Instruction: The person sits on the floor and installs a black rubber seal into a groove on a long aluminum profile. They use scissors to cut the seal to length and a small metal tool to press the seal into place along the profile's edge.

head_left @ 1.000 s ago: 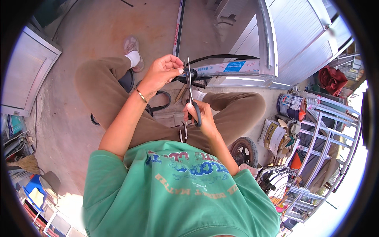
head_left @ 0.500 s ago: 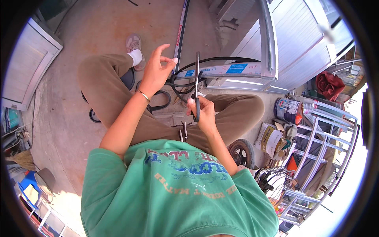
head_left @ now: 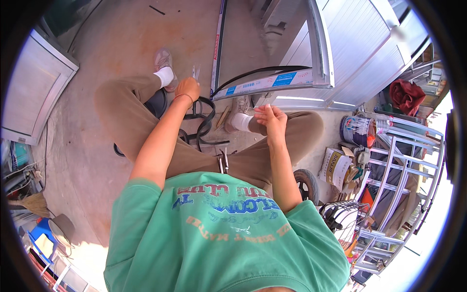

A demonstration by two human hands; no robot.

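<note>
My left hand [head_left: 188, 89] is closed around what look like the scissors; their pale blades [head_left: 196, 73], smeared by motion, stick up past the fingers. The handles are hidden in the fist. Over my left thigh, my right hand's counterpart stays apart: my right hand [head_left: 272, 118] hovers above the right shin, fingers loosely bent and apart, with nothing visible in them. Between my legs a black rubber strip [head_left: 208, 121] lies in loops on the floor. Another black length [head_left: 262, 71] arches along the lower rail of a glazed metal frame [head_left: 296, 79] covered in blue-and-white film.
Grey ribbed panels [head_left: 362, 53] stand beyond the frame at the right. A paint bucket [head_left: 357, 130], a cardboard box [head_left: 335, 168], a small wheel [head_left: 306, 186] and stacked metal frames [head_left: 404, 165] are on my right. A pale cabinet door [head_left: 39, 87] stands at the left.
The scissors have left my right hand and appear in my left, which has closed and lowered. My right hand has shifted right. The black strip has dropped into loops between my legs.
</note>
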